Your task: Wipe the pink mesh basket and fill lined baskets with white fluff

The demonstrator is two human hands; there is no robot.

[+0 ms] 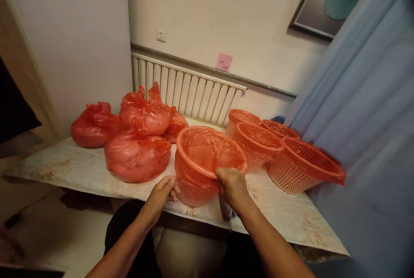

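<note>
Handling a thin red bag (223, 145) draped over a basket (194, 194) seems to call for one firm hold and one light touch. The right hand (233, 187) is closed round the near right of the rim, which should steady the basket well. The left hand (164, 191) has its fingers curled at the basket's lower left side; whether they pinch the plastic, I cannot tell. Easing the film down evenly, without sharp tugs, would likely spare it from tearing or bunching. The basket is near the front edge of the worktop (284, 213), between a filled bag (137, 159) on the left and four other baskets on the right, so tilting it little seems wise.
</note>
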